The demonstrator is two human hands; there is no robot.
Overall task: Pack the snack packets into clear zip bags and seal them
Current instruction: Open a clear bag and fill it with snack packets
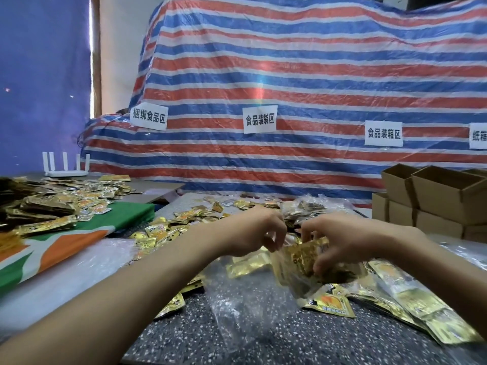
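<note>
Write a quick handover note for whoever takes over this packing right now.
Hands: left hand pinches the mouth of the zip bag; right hand grips it, gold packets inside.
Things: loose packets on the table; filled bags at right.
Done: some bags filled.
Left: seal this bag, then pack the loose packets.

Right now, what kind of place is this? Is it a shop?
Probably a small food-packing workroom, not a shop: paper zone signs taped on a striped tarp, heaps of gold snack packets on the table, and stacked cardboard boxes.
</note>
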